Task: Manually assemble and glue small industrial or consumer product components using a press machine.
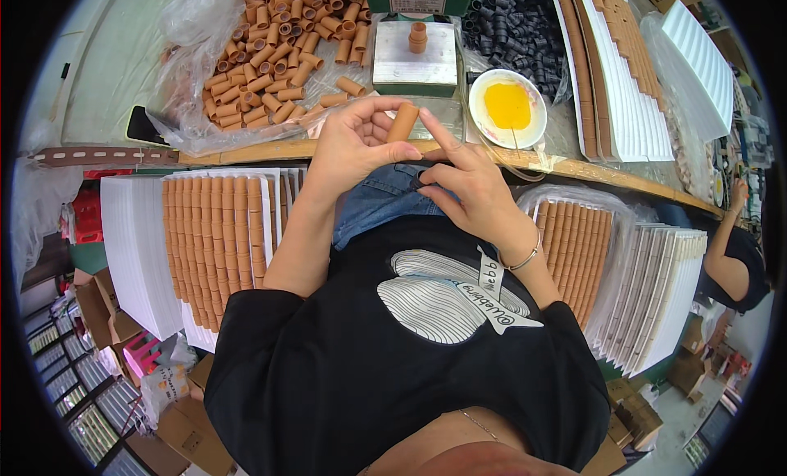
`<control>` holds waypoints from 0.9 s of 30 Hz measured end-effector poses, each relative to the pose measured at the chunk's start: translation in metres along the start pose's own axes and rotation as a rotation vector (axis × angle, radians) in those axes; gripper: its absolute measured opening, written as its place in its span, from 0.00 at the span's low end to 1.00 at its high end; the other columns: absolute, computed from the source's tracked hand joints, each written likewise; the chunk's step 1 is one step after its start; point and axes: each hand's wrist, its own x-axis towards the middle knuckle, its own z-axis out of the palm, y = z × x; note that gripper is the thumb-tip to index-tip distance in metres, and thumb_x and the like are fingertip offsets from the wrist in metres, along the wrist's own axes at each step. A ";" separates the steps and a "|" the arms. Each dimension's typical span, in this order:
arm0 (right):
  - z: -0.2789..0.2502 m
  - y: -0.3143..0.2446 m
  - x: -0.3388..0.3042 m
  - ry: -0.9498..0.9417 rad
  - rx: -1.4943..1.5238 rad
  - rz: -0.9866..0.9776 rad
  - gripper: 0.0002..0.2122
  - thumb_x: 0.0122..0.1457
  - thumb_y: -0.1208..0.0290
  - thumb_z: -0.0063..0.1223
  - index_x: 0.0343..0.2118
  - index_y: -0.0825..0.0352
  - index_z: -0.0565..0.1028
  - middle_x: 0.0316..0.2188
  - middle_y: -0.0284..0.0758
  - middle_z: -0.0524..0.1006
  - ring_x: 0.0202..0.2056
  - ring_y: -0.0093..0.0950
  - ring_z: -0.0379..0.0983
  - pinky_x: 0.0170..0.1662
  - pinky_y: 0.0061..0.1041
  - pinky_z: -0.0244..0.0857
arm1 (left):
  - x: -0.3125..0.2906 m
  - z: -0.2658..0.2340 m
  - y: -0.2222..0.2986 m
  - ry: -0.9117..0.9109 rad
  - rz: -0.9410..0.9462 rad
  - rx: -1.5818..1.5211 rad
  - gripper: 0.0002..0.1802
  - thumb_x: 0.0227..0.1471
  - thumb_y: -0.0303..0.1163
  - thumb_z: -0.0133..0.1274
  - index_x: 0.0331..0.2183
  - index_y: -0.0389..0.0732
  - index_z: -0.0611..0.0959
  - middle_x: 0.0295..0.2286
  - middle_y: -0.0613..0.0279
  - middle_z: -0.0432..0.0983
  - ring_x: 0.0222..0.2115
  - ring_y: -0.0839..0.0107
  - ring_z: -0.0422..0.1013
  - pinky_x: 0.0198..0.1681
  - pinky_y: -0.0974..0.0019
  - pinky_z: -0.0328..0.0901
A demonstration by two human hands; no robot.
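My left hand grips a short orange-brown tube between thumb and fingers, just in front of the table edge. Close beside it is my right hand, its index finger stretched up to the tube's upper end. Between the thumb and lower fingers of that hand sits a small black plastic piece, partly covered. Another brown fitting stands upright on a square metal plate beyond my hands. Right of the plate, a white bowl holds yellow stuff and a thin stick.
A heap of brown tubes lies on plastic film at the back left. Black pieces are piled at the back right. White corrugated trays of brown tubes stand at both sides of me. Another person's arm shows far right.
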 end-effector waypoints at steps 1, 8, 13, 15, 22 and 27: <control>0.000 0.000 0.000 -0.012 0.004 0.008 0.06 0.44 0.76 0.61 0.25 0.65 0.74 0.63 0.40 0.58 0.44 0.31 0.71 0.43 0.29 0.61 | 0.000 0.000 -0.002 -0.002 0.000 0.001 0.29 0.38 0.23 0.68 0.45 0.32 0.76 0.29 0.60 0.76 0.28 0.79 0.74 0.32 0.78 0.71; 0.003 -0.001 0.004 -0.014 0.016 -0.024 0.06 0.44 0.75 0.61 0.25 0.65 0.74 0.63 0.41 0.58 0.46 0.33 0.71 0.44 0.30 0.61 | -0.006 0.004 -0.007 0.017 -0.059 -0.108 0.27 0.43 0.23 0.65 0.47 0.33 0.75 0.32 0.60 0.76 0.31 0.77 0.75 0.35 0.76 0.72; 0.007 0.001 0.005 -0.033 0.036 -0.022 0.06 0.42 0.75 0.61 0.25 0.64 0.76 0.63 0.44 0.57 0.47 0.34 0.71 0.45 0.31 0.62 | -0.007 0.003 -0.016 0.018 -0.192 -0.106 0.19 0.49 0.26 0.61 0.44 0.34 0.76 0.32 0.60 0.78 0.30 0.78 0.75 0.32 0.76 0.70; 0.010 0.001 0.006 -0.043 0.051 0.005 0.06 0.43 0.76 0.62 0.26 0.65 0.77 0.63 0.44 0.57 0.46 0.36 0.71 0.45 0.32 0.63 | -0.007 0.004 -0.020 -0.023 -0.214 -0.085 0.14 0.49 0.27 0.61 0.38 0.34 0.78 0.30 0.62 0.78 0.29 0.79 0.74 0.31 0.77 0.69; 0.024 0.003 0.014 0.035 0.052 -0.030 0.08 0.43 0.75 0.63 0.28 0.67 0.77 0.60 0.44 0.61 0.47 0.40 0.70 0.48 0.33 0.63 | -0.011 0.003 -0.036 -0.136 -0.153 -0.179 0.10 0.51 0.29 0.60 0.35 0.36 0.79 0.27 0.67 0.77 0.28 0.82 0.72 0.33 0.78 0.67; 0.020 0.007 0.013 0.045 0.150 0.001 0.08 0.43 0.78 0.63 0.27 0.69 0.76 0.58 0.45 0.64 0.41 0.35 0.74 0.44 0.31 0.66 | -0.015 -0.008 -0.040 -0.209 -0.212 -0.316 0.12 0.58 0.35 0.52 0.41 0.38 0.77 0.36 0.65 0.75 0.38 0.80 0.71 0.39 0.75 0.66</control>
